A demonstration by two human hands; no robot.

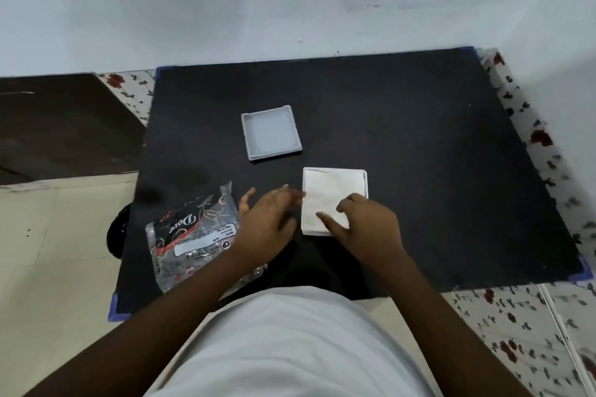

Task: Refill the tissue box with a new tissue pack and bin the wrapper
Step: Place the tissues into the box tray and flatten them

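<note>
A white square tissue box (363, 176) stands on the black table (403, 145), filled with a stack of white tissues (325, 196). My right hand (364, 226) rests on the stack's near right part, fingers pressing down. My left hand (267, 219) lies against the box's left side, fingers spread. The box's white lid (271, 133) lies upside down farther back to the left. The clear plastic wrapper (190, 235) with black and red print lies crumpled at the near left of the table, partly under my left forearm.
A white wall rises right behind the table. Floral-patterned surface (532, 138) borders the table on the right and near right. A dark round object (117, 229) sits on the pale floor beside the table's left edge.
</note>
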